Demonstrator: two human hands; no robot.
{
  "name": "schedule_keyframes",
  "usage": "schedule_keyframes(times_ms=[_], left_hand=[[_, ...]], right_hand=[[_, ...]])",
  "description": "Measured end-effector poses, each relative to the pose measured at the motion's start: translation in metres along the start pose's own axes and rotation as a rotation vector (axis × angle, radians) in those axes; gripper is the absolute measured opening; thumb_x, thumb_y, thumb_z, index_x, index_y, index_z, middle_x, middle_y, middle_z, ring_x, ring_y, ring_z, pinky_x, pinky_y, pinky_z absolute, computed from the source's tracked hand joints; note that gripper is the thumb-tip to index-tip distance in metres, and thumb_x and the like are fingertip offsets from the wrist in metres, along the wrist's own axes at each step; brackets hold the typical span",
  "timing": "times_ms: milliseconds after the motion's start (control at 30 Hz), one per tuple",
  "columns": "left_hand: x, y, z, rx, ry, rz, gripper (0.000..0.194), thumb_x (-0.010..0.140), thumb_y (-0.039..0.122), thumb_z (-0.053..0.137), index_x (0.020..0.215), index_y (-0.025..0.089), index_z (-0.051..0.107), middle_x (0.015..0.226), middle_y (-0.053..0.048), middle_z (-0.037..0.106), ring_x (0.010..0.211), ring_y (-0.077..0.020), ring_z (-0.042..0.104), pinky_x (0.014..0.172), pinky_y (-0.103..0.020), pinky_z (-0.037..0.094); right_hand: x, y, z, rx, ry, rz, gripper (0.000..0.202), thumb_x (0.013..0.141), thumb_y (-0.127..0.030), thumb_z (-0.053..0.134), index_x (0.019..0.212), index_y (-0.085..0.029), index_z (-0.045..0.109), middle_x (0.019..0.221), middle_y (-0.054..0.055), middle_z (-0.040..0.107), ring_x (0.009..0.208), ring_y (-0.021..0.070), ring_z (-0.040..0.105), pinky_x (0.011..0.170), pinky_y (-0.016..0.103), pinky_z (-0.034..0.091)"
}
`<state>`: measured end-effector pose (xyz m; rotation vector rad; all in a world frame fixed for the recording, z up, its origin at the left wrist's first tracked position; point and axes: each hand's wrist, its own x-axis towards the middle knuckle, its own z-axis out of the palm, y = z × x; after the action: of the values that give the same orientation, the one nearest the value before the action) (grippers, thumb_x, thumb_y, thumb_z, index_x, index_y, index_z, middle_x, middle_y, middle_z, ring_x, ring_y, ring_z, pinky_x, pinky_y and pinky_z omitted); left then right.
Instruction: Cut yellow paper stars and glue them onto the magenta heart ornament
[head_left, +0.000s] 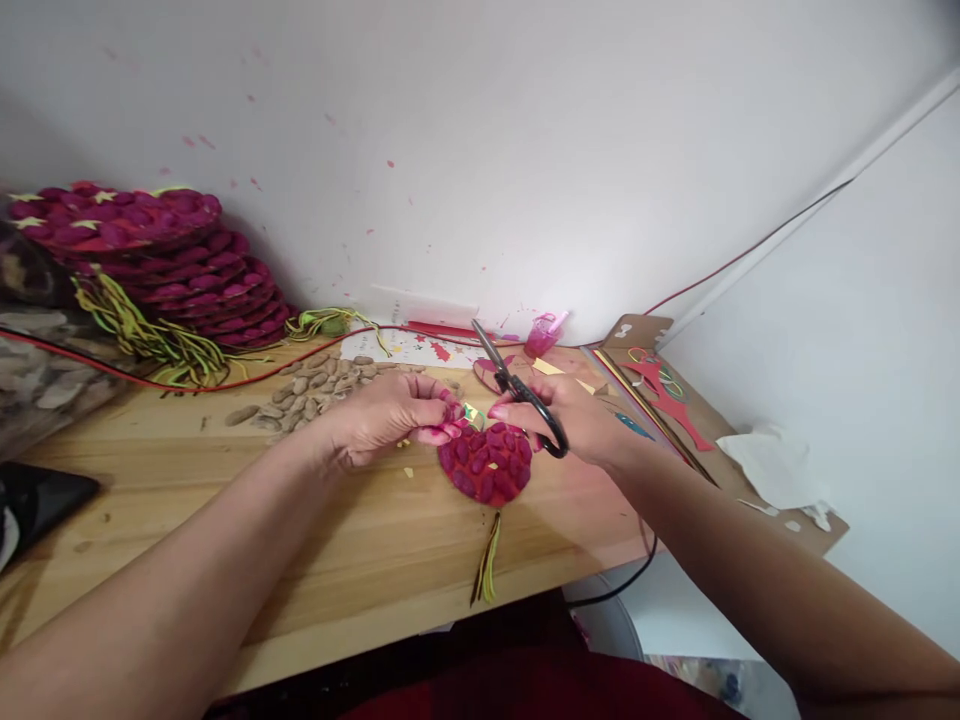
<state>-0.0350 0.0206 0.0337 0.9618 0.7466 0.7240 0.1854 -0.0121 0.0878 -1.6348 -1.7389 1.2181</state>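
My left hand point(412, 415) is closed in a pinch, its reddish-stained fingertips on a small yellow paper piece point(471, 411) with some green beside it. In my right hand point(566, 410) is a pair of black-handled scissors point(517, 385), the blades pointing up and away to the left. The fingertips of that hand come close to the paper piece. Just below both hands lies a round red disc point(487, 465) covered in magenta-painted peanut shells. A yellow and dark yarn tassel point(489, 565) hangs from its near edge across the tabletop.
Several similar discs point(217, 275) are stacked at the left, with yarn tassels point(142, 325). Loose peanuts point(315, 385) lie behind my left hand. A pink cup point(541, 336) stands by the wall. Red paper cutouts point(679, 410) and white tissue point(776, 465) are at the right. A red cable point(300, 365) crosses the table.
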Motion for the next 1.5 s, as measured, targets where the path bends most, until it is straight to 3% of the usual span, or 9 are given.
schedule_keyframes(times_ms=[200,500,767,1033,1200,1500], left_hand=[[-0.005,0.005,0.001,0.172,-0.071,0.005,0.012,0.061,0.009,0.076,0.067,0.013,0.066,0.062,0.000,0.066,0.056,-0.0086,0.061,0.054,-0.018,0.051],[-0.005,0.004,0.001,0.270,-0.116,0.054,0.007,0.062,0.011,0.075,0.064,0.014,0.068,0.062,-0.002,0.065,0.056,-0.0088,0.058,0.055,-0.018,0.047],[-0.004,0.004,0.008,0.020,0.013,0.008,0.025,0.071,0.032,0.082,0.084,0.012,0.074,0.071,-0.006,0.071,0.059,-0.0109,0.064,0.056,-0.020,0.054],[-0.001,0.001,0.010,-0.063,0.075,0.065,0.026,0.061,0.019,0.088,0.082,0.012,0.075,0.074,-0.005,0.073,0.057,-0.0098,0.065,0.056,-0.020,0.056],[-0.003,0.004,0.012,-0.055,0.133,0.088,0.023,0.058,0.018,0.089,0.072,0.010,0.072,0.062,-0.004,0.069,0.054,-0.0098,0.063,0.050,-0.018,0.051],[-0.005,0.008,0.012,-0.001,0.146,0.099,0.019,0.061,0.017,0.086,0.071,0.010,0.072,0.061,-0.003,0.067,0.054,-0.0092,0.061,0.051,-0.018,0.050]], right_hand=[[0.007,-0.018,0.015,-0.019,-0.111,0.008,0.027,0.066,-0.035,0.080,0.078,-0.015,0.067,0.058,-0.004,0.055,0.048,0.0083,0.047,0.045,0.022,0.033],[0.012,-0.010,0.018,-0.125,-0.112,-0.017,0.026,0.068,-0.034,0.077,0.074,-0.017,0.058,0.062,-0.003,0.057,0.053,0.0093,0.049,0.046,0.021,0.033],[0.009,-0.001,0.026,0.135,0.070,-0.074,0.024,0.068,-0.033,0.075,0.075,-0.018,0.059,0.053,-0.007,0.050,0.044,0.0073,0.041,0.041,0.020,0.029],[0.010,0.004,0.041,0.343,0.176,-0.046,0.028,0.064,-0.034,0.079,0.075,-0.017,0.060,0.052,-0.006,0.054,0.041,0.0075,0.045,0.038,0.020,0.032],[0.013,0.004,0.049,0.397,0.226,-0.055,0.028,0.065,-0.034,0.079,0.077,-0.017,0.060,0.050,-0.007,0.052,0.040,0.0066,0.043,0.037,0.019,0.032],[0.013,0.007,0.051,0.369,0.177,-0.072,0.032,0.070,-0.042,0.076,0.082,-0.018,0.059,0.050,-0.007,0.050,0.039,0.0077,0.044,0.036,0.020,0.032]])
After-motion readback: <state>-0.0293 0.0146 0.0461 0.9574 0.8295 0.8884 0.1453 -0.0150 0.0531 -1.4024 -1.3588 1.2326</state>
